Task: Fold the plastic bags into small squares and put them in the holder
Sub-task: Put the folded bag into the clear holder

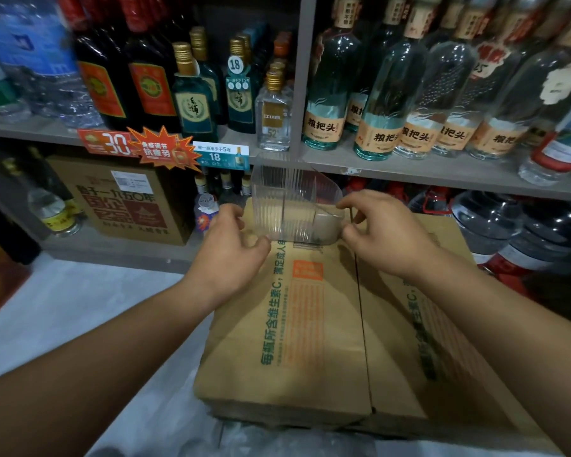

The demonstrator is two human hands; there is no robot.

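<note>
The holder (290, 199) is a clear plastic container with ribbed walls and one divider inside. It stands upright at the far end of a closed cardboard box (310, 324) and I see nothing lying in its compartments.

The left hand (234, 245) is at the left wall of the holder. Its fingers (232, 214) are curled around that side, and the thumb touches the lower front corner. The right hand (383, 225) is at the right end, where the index finger lies on the upper edge and the thumb below it, so this end is pinched between them. Both hands grip the holder, one on each side.

The box carries green and orange print and sits on a pale floor (80, 308). Just behind it is a grey shelf (409, 166) full of glass bottles (330, 94), some clear, some dark, with price tags (221, 156) on its front edge.
</note>
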